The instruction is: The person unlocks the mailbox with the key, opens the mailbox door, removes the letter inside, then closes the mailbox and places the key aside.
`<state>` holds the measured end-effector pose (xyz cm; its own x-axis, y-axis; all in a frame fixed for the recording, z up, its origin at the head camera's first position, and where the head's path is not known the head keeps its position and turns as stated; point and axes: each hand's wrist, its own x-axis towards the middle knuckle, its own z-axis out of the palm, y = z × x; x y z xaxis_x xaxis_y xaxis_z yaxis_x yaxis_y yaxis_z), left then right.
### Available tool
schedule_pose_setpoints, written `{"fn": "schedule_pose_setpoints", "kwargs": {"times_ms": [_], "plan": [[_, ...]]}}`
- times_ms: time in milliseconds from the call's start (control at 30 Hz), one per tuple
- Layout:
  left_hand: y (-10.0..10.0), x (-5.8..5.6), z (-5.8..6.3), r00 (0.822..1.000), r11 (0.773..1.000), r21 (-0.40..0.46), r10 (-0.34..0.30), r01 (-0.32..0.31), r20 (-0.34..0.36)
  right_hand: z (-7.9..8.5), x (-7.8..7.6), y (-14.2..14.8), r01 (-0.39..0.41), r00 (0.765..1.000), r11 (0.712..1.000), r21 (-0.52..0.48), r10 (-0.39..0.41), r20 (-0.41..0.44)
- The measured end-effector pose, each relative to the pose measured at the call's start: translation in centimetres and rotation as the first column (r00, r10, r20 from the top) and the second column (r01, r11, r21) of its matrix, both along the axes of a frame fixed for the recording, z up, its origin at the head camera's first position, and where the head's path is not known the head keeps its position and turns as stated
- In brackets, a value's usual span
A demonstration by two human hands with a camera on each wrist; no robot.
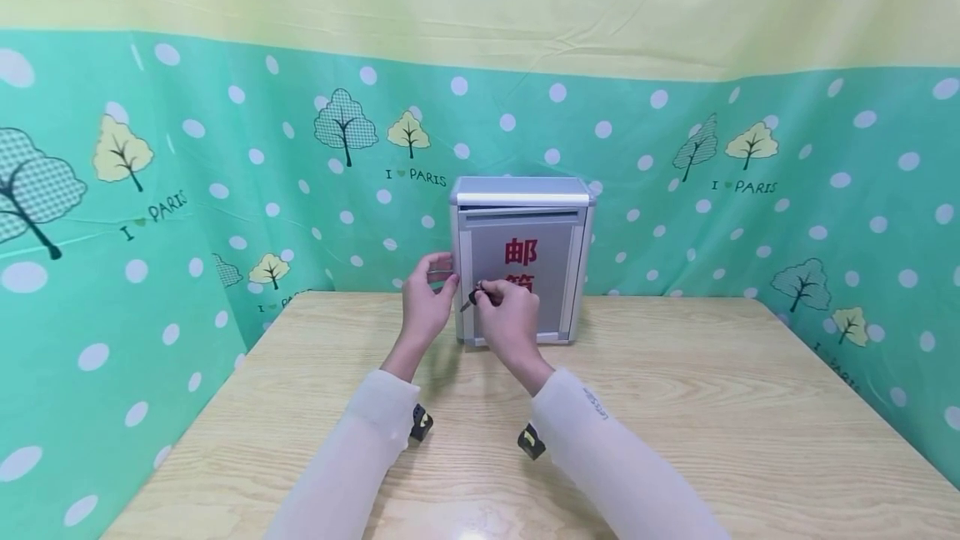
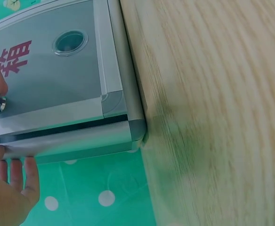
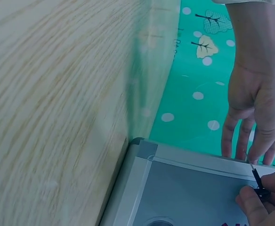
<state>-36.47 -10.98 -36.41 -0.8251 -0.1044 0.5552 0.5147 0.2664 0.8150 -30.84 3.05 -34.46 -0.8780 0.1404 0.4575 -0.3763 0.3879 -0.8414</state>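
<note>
A grey metal mailbox (image 1: 558, 273) with red characters stands upright at the back of the table. Its front door (image 2: 57, 84) sits slightly ajar, a dark gap running along the left edge. My right hand (image 1: 510, 319) pinches a black-headed key (image 3: 256, 178) close against the door. The key's metal blade points toward the mailbox's left edge. Beside those fingers the left wrist view shows a round silver lock (image 2: 0, 106). My left hand (image 1: 426, 304) rests at the mailbox's left side, fingers fairly straight along the side wall and thumb near the front edge.
The light wood table (image 1: 675, 407) stretches in front and to both sides. Close behind the mailbox hangs a green dotted curtain (image 1: 645, 223) with printed trees. A round window (image 2: 70, 42) sits low in the door. Black wrist mounts (image 1: 532, 442) hang under the sleeves.
</note>
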Motion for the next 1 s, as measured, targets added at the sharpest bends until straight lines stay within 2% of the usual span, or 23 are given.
{"fn": "schedule_pose_setpoints", "kwargs": {"times_ms": [1000], "plan": [[0.0,-0.2,0.0,0.999,1.000,0.012,-0.009,0.009,-0.038,0.9,2.7,3.3,-0.084,0.996,0.988,0.131,0.078,0.045]]}}
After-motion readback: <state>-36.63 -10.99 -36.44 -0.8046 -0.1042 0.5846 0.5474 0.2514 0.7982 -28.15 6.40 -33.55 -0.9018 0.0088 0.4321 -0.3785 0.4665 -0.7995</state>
